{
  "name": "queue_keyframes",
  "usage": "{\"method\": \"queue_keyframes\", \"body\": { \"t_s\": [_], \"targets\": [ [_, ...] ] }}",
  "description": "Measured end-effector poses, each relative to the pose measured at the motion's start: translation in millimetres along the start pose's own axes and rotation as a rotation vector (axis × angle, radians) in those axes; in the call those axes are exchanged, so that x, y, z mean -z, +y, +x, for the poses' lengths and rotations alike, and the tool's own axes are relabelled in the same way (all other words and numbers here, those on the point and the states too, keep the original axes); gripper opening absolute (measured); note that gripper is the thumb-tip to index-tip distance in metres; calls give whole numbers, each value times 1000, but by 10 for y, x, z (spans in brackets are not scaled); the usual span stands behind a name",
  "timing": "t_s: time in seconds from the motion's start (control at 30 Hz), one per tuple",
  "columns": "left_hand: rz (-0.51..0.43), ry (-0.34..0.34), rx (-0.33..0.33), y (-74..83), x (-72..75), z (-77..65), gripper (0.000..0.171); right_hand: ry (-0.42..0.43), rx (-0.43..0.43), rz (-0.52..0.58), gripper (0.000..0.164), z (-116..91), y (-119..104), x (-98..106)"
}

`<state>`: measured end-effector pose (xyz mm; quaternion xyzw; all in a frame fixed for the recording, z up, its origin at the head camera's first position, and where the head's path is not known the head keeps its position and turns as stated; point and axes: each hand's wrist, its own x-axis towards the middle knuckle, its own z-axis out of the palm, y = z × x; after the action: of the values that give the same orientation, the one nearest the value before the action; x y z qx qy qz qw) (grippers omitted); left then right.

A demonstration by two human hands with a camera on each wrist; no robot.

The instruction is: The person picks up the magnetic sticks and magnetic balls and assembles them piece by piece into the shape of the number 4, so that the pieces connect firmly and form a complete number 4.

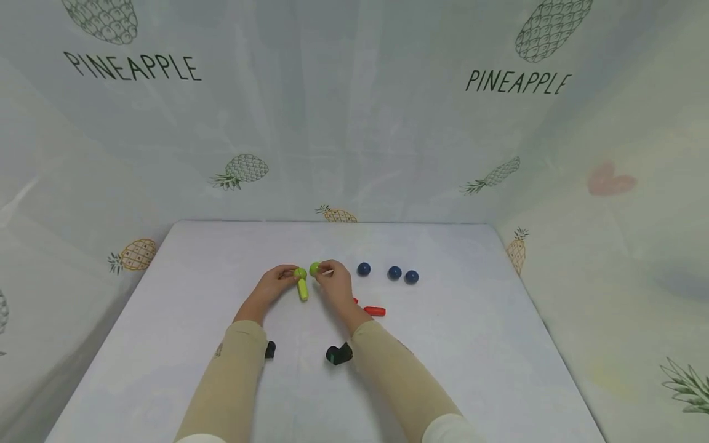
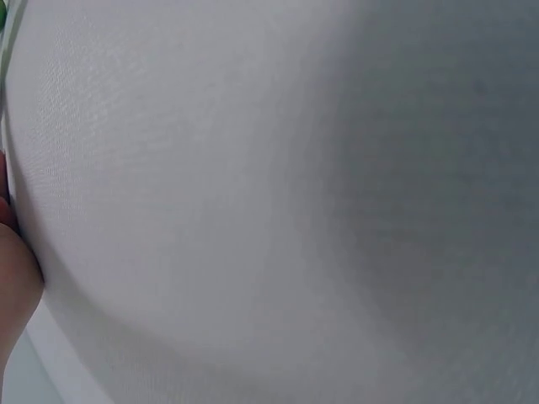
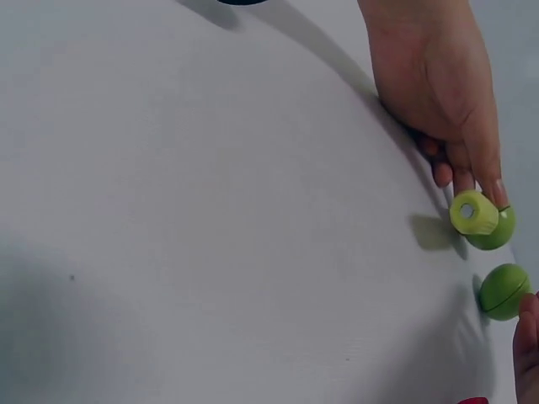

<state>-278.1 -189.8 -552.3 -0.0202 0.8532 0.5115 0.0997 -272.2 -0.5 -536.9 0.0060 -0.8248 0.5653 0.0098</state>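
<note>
My left hand (image 1: 272, 285) pinches a small green ball (image 1: 300, 273) between thumb and fingertips. A short yellow-green stick (image 1: 303, 290) meets that ball and points back towards me; in the right wrist view its blunt end (image 3: 468, 210) faces the camera. Just to the right, my right hand (image 1: 335, 284) holds a second green ball (image 1: 314, 269) at its thumb and fingertips. This ball shows a dark seam line in the right wrist view. A narrow gap separates the two balls. The left wrist view mostly shows white surface, with the hand's edge (image 2: 15, 278) at far left.
Three dark blue balls, one of them nearest the right hand (image 1: 364, 269), lie right of the hands. A red stick (image 1: 375, 311) lies beside the right wrist, which partly covers another red piece. Black pieces (image 1: 339, 354) lie nearer me, one beside the left sleeve (image 1: 269, 349).
</note>
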Motion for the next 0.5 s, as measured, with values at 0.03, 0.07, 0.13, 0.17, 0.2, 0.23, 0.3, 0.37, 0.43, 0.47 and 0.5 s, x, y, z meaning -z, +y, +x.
{"method": "queue_keyframes", "body": {
  "t_s": [0.03, 0.07, 0.13, 0.17, 0.2, 0.23, 0.3, 0.37, 0.43, 0.47, 0.5],
  "targets": [
    [1, 1, 0, -10, 3, 7, 47, 7, 8, -6, 21, 19, 0, -2],
    [-1, 5, -1, -21, 4, 15, 46, 11, 12, -13, 22, 37, -3, -7],
    [0, 10, 7, -34, 4, 24, 46, 15, 13, -36, 23, 55, -14, -10],
    [-5, 10, 7, -40, 2, 27, 45, 17, 11, -47, 23, 59, -24, -9],
    [-9, 8, 6, -44, -4, 29, 45, 19, 9, -54, 23, 59, -34, -6],
    [-11, 5, 5, -45, -8, 29, 45, 22, 4, -64, 23, 59, -44, -3],
    [-11, 1, 2, -34, -13, 23, 45, 24, -5, -81, 23, 58, -66, 4],
    [-23, -1, 2, -29, -24, 13, 45, 22, -8, -100, 24, 64, -65, 3],
    [-25, 3, 5, -20, -29, 2, 44, 11, -6, -116, 26, 79, -61, -7],
    [-25, 5, 5, -18, -31, -2, 43, 4, -5, -118, 26, 88, -59, -13],
    [-25, 5, 7, -13, -33, -7, 43, -4, -6, -123, 27, 96, -56, -18]
  ]
}}
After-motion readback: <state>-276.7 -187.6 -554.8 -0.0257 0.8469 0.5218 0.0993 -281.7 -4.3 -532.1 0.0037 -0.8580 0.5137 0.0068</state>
